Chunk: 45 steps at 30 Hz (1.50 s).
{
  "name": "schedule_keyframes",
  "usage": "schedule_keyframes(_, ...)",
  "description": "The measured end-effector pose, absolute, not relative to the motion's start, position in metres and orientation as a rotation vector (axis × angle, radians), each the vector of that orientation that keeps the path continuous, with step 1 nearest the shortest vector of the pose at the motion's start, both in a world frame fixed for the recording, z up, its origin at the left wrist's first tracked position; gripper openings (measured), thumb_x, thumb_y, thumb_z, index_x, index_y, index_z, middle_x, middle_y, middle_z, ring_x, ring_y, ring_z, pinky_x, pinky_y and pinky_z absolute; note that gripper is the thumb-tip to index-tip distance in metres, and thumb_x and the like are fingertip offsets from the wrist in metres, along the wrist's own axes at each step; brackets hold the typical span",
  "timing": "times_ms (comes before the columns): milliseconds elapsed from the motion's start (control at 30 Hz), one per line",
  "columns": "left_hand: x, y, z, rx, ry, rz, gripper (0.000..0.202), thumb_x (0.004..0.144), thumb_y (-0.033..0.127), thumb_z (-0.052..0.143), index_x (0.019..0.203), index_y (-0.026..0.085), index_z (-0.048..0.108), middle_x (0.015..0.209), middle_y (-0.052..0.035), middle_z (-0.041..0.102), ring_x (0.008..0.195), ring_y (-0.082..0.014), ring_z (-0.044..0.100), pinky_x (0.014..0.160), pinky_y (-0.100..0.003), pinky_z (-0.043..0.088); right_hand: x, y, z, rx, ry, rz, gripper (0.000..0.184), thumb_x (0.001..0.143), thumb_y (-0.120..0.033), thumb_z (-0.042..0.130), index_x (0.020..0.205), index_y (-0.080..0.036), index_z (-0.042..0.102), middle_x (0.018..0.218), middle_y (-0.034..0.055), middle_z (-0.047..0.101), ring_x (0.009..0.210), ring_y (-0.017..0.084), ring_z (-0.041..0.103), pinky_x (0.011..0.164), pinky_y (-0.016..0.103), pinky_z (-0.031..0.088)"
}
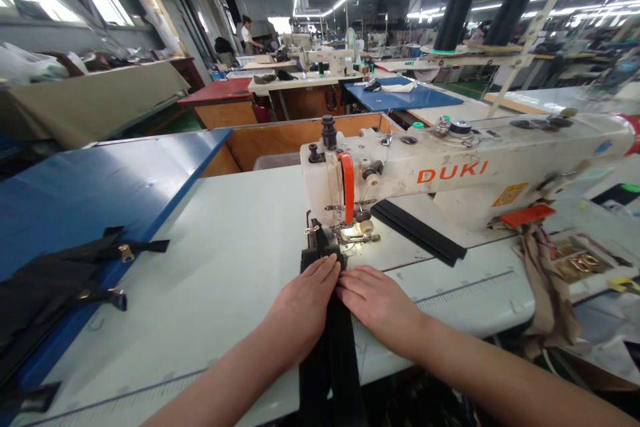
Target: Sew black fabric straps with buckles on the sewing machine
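Both hands are in tight at the sewing machine (400,167), side by side, right below the lit needle area! The left hand (306,307) lies over the black strap (345,353), palm down, fingers stretched forward and close together, their tips just short of the machine's foot. From the other side comes the right hand (377,303), fingers also together and slightly bent, tips on the strap's right edge, almost meeting the left hand. Pressing flat or pinching? Cannot tell; the thumbs and undersides are hidden. The strap runs from just before the needle, under the hands, and down over the near edge of the pale table (240,267) in two long bands.

Just right of the needle, two black strips (420,232) lie slantwise on the table, side by side. Farther right sits a tray (607,271) with gold-coloured buckles (584,261) in it. Over on the left, black pieces (45,287) with metal zip pulls (126,253) spread across the blue table (145,170), their ends poking onto the pale one. Up above, two big black spools (454,17) stand behind the machine
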<state>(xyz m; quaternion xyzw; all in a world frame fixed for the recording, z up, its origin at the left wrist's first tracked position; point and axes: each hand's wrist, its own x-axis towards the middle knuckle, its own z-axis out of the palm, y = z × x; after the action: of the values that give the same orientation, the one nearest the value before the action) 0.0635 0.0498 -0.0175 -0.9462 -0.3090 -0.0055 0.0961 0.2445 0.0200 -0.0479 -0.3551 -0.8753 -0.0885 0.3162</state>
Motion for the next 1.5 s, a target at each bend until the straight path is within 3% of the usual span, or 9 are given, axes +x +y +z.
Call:
schedule_keyframes(233,0.069,0.051,-0.013,-2.755,-0.841,-0.061,0.043,0.085,0.009,0.034,0.120,0.001,0.057,0.125,-0.0168,0.058,0.117,-0.0247,0.055,0.100,-0.036,0.046,0.245,0.022,-0.045,-0.907,-2.382,-0.230,0.017,0.090,-0.011,0.045,0.094,-0.008,0.062,0.101,0.0093,0.065,0.094,0.020,0.057,0.088,0.033,0.049)
schedule_keyframes(533,0.074,0.058,-0.014,-2.643,-0.723,-0.151,0.042,0.084,0.006,0.031,0.112,0.000,0.062,0.117,-0.0169,0.063,0.109,-0.0245,0.059,0.095,-0.034,0.050,0.250,0.030,-0.043,-0.909,-2.433,-0.282,0.017,0.089,-0.011,0.046,0.092,-0.009,0.062,0.098,0.0096,0.065,0.092,0.020,0.059,0.089,0.033,0.050)
schedule_keyframes(733,0.080,0.073,-0.019,-2.630,-0.663,-0.133,0.040,0.083,0.004,0.034,0.109,-0.003,0.063,0.117,-0.0220,0.062,0.110,-0.0301,0.058,0.095,-0.040,0.050,0.258,0.051,-0.039,-0.910,-2.490,-0.319,0.014,0.090,-0.014,0.048,0.091,-0.011,0.062,0.096,0.0088,0.065,0.090,0.018,0.059,0.089,0.031,0.050)
schedule_keyframes(1167,0.079,0.081,-0.015,-2.682,-0.765,-0.369,0.040,0.091,0.011,0.028,0.104,-0.001,0.064,0.111,-0.0179,0.066,0.106,-0.0238,0.061,0.097,-0.034,0.049,0.258,0.056,-0.041,-0.929,-2.477,-0.256,0.013,0.089,-0.014,0.050,0.089,-0.011,0.063,0.091,0.0070,0.065,0.089,0.019,0.059,0.088,0.032,0.051)
schedule_keyframes(1367,0.076,0.065,-0.011,-2.703,-0.809,-0.351,0.042,0.093,0.014,0.026,0.111,-0.001,0.060,0.117,-0.0175,0.063,0.110,-0.0230,0.059,0.096,-0.034,0.050,0.261,0.056,-0.045,-0.960,-2.471,-0.176,0.016,0.089,-0.015,0.053,0.099,-0.010,0.065,0.106,0.0076,0.066,0.099,0.019,0.060,0.092,0.031,0.050)
schedule_keyframes(1500,0.064,0.021,-0.008,-2.746,-0.812,-0.259,0.043,0.092,0.034,0.041,0.121,0.006,0.056,0.125,-0.0144,0.059,0.110,-0.0246,0.060,0.088,-0.037,0.055,0.267,0.046,-0.047,-1.014,-2.450,-0.028,0.028,0.089,-0.011,0.049,0.116,-0.009,0.060,0.123,0.0083,0.060,0.114,0.018,0.055,0.099,0.028,0.045)
